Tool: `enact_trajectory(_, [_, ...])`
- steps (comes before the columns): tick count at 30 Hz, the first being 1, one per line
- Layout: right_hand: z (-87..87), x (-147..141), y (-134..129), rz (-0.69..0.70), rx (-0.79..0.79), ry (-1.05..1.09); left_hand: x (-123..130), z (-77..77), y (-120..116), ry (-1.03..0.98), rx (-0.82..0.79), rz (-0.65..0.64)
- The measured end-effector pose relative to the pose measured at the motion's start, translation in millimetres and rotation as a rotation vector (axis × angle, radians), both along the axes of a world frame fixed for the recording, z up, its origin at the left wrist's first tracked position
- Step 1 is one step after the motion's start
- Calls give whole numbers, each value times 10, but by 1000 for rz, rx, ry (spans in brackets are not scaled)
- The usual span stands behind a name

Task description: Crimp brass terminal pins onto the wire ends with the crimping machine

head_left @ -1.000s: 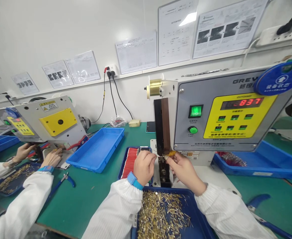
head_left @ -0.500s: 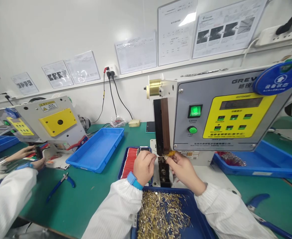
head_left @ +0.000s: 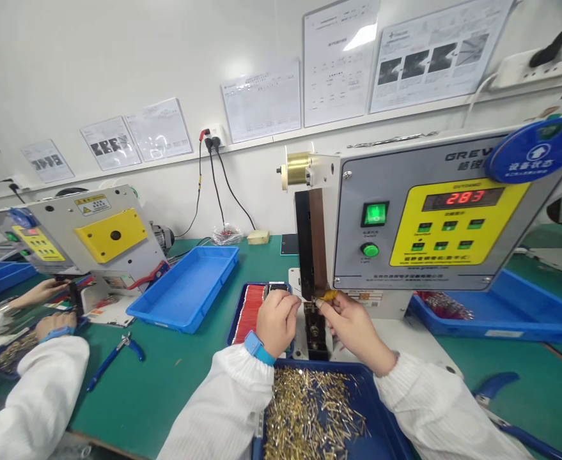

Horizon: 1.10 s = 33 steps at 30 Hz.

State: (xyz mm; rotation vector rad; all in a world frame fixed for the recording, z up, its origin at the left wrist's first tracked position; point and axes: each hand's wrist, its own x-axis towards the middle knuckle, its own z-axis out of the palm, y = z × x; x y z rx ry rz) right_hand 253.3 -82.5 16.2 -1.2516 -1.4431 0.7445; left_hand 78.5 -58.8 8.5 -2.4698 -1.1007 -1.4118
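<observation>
My left hand (head_left: 279,322), with a blue wristband, is closed in a pinch at the left side of the black press head (head_left: 315,326); a thin wire seems to show at its fingertips. Opposite it, my right hand (head_left: 355,322) pinches a small part beside a yellow piece (head_left: 329,295) at the same head. The part between the right fingertips is too small to name. The grey machine (head_left: 386,255) shows a red 283 on its display. Below both hands lies a dark blue tray (head_left: 381,409) of loose gold-coloured metal pieces (head_left: 309,409).
Red wires (head_left: 249,313) fill a small tray behind my left hand. A large blue tray (head_left: 189,287) and blue-handled pliers (head_left: 117,358) are to the left. Another person's hands (head_left: 53,313) work at a machine at far left. More pliers (head_left: 506,415) lie at right.
The machine's display has gone from dark to a lit 283. The other person's nearer hand has moved down and left over a tray of metal pieces. My hands have stayed in place.
</observation>
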Motion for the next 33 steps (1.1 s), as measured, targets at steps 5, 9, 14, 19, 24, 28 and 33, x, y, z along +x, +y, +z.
enact_trajectory(5, [-7,0,5,-6,2,-7,1,-2,4,0,6,-3])
enact_trajectory(9, [-16,-3,13,2,3,-1,0,-6,5,4,3,-7])
enact_trajectory(14, [-21,-5,11,2,0,14,-2,-13,12,8,-6,-10])
enact_trajectory(19, [-16,-7,6,-10,6,9,-3,-21,18,2,-11,-6])
enact_trajectory(24, [-3,-8,0,-18,-10,-5,-9,-41,31,-1,-27,-5])
enact_trajectory(28, [9,-8,-4,-16,-22,-24,-9,-42,34,-1,-28,-16])
enact_trajectory(33, [3,-14,-3,-2,-19,-31,-3,-27,25,-2,-20,-15])
